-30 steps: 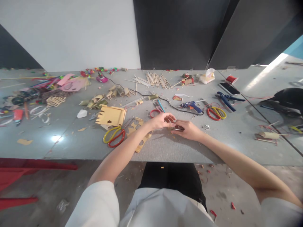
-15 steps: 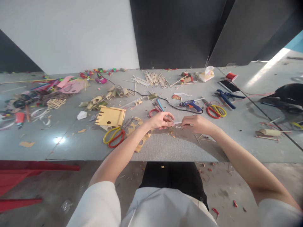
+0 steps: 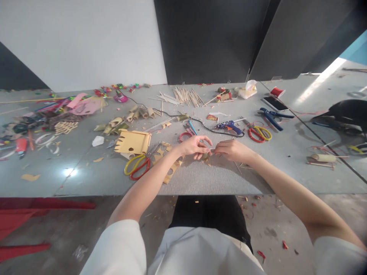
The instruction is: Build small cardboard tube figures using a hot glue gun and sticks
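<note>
Above the grey table (image 3: 197, 179), my left hand (image 3: 197, 147) and my right hand (image 3: 233, 150) are close together. The left fingers curl around a small object whose kind is hidden. My right fingertips are pinched near its right side, on something too small to make out. Left of my left hand lies a perforated yellow sheet (image 3: 169, 173), beside scissors with yellow and red handles (image 3: 140, 168). Thin sticks (image 3: 237, 168) rest on the table just under my right hand.
Beyond my hands lies a blue glue gun (image 3: 233, 128) with a black cord. Red-and-yellow scissors (image 3: 259, 134), blue pliers (image 3: 272, 117) and a phone (image 3: 276, 103) are at right. Bamboo pieces (image 3: 116, 124), a notched yellow board (image 3: 133, 142) and a stick pile (image 3: 187, 96) lie left and behind.
My right hand has moved slightly left, closer to my left hand. The thin whitish strip seen between the hands is now mostly hidden. The view has shifted a little.
</note>
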`<state>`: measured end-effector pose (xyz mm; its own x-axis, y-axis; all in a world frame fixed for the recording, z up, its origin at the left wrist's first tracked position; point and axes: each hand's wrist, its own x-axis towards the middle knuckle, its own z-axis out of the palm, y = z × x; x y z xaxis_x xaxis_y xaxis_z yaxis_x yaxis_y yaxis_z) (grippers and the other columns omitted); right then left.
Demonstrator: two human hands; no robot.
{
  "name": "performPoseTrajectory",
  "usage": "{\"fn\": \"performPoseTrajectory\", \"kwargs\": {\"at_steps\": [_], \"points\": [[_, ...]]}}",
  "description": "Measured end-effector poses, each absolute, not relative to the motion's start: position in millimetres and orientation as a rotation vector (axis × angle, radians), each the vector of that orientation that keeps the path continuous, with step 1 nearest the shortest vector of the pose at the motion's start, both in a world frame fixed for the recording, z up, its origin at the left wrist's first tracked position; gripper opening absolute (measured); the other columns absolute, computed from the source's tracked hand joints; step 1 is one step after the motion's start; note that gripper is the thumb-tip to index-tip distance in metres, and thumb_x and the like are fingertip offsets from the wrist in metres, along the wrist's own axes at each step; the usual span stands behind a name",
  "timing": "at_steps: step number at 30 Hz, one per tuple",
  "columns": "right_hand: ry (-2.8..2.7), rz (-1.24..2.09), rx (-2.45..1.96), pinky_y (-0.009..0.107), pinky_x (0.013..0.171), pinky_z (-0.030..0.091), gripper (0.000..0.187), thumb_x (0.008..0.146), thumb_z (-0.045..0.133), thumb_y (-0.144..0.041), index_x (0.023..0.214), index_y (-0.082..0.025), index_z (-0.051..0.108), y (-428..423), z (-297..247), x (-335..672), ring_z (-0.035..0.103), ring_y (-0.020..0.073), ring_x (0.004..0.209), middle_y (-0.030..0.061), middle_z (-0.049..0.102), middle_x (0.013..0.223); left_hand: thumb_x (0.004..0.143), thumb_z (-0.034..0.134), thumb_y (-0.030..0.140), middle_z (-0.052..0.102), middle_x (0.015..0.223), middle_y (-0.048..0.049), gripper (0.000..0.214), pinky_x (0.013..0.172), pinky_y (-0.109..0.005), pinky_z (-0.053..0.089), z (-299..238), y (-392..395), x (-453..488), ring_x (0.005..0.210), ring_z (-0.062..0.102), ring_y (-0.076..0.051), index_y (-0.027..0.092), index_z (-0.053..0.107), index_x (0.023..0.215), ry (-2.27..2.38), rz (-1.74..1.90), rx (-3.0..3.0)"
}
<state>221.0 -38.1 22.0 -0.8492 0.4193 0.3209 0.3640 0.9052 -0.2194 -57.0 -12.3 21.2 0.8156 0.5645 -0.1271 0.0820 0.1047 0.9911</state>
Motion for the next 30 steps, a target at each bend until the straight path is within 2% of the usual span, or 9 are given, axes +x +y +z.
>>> {"fn": "performPoseTrajectory", "kwargs": {"at_steps": [9, 17, 22, 30], "points": [[-2.743, 0.180, -0.628, 0.030, 0.074, 0.040, 0.025, 0.100, 0.049, -0.007, 0.099, -0.018, 0.072, -40.0, 20.8, 222.7, 0.063, 0.0184, 0.081, 0.0059, 0.068, 0.087, 0.089, 0.087, 0.039, 0.078, 0.092, -0.0069, 0.045, 0.041, -0.018, 0.026, 24.3, -9.3, -54.4, 0.045, 0.050, -0.003, 0.018, 0.055, 0.114, 0.574, 0.337, 1.436], [-2.755, 0.198, -0.678, 0.030, 0.071, 0.034, 0.020, 0.100, 0.053, -0.008, 0.092, -0.018, 0.070, -39.9, 22.1, 222.4, 0.057, 0.0166, 0.074, 0.0043, 0.065, 0.084, 0.089, 0.087, 0.040, 0.077, 0.092, -0.0065, 0.049, 0.043, -0.019, 0.024, 24.0, -7.2, -56.0, 0.047, 0.048, -0.004, 0.020, 0.054, 0.119, 0.551, 0.313, 1.439], [-2.740, 0.203, -0.672, 0.030, 0.073, 0.035, 0.022, 0.100, 0.052, -0.007, 0.096, -0.018, 0.071, -36.3, 20.2, 226.6, 0.058, 0.0168, 0.077, 0.0050, 0.068, 0.088, 0.088, 0.087, 0.041, 0.077, 0.092, -0.0065, 0.050, 0.044, -0.020, 0.023, 26.4, -7.8, -55.1, 0.048, 0.047, -0.004, 0.020, 0.054, 0.119, 0.539, 0.310, 1.432], [-2.749, 0.137, -0.654, 0.031, 0.072, 0.034, 0.023, 0.102, 0.052, -0.008, 0.093, -0.019, 0.070, -36.3, 23.9, 229.8, 0.058, 0.0177, 0.077, 0.0048, 0.066, 0.085, 0.087, 0.088, 0.044, 0.077, 0.092, -0.0058, 0.052, 0.045, -0.020, 0.023, 26.9, -7.7, -55.3, 0.047, 0.047, -0.004, 0.020, 0.053, 0.118, 0.544, 0.303, 1.431]]}}
